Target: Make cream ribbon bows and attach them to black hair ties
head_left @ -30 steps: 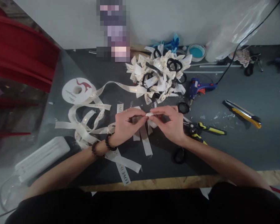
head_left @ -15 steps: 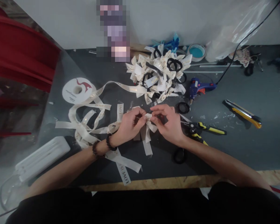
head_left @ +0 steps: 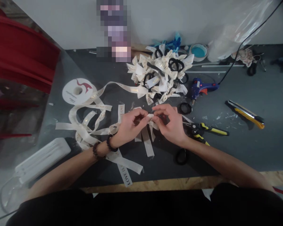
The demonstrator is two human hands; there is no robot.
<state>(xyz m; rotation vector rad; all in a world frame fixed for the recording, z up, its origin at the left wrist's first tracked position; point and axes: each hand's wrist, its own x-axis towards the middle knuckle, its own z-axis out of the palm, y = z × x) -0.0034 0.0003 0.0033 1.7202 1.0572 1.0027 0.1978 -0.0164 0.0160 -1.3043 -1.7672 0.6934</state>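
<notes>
Between both sets of fingertips is a piece of cream ribbon [head_left: 150, 116], folded or knotted at the top; its exact shape is partly hidden. My left hand [head_left: 133, 125] pinches it from the left, thumb against forefinger. From the right, my right hand [head_left: 171, 124] grips it the same way. A cut strip of ribbon [head_left: 147, 142] lies on the table below the fingers. Just beyond my hands sits a heap of ribbon bows on black hair ties [head_left: 160, 75]. Near my right hand lie a black hair tie [head_left: 185, 108] and yellow-black pliers [head_left: 200, 129].
A ribbon spool [head_left: 76, 91] with loose ribbon lengths [head_left: 85, 135] spreads to the left, near a white power strip [head_left: 43, 160]. On the right are a blue glue gun [head_left: 201, 88] with its cord and a yellow utility knife [head_left: 245, 114]. A tape roll [head_left: 198, 51] stands behind.
The ribbon tail hanging under my fingers has shifted and is now less visible. Both hands stay in nearly the same place, still pinching the ribbon.
</notes>
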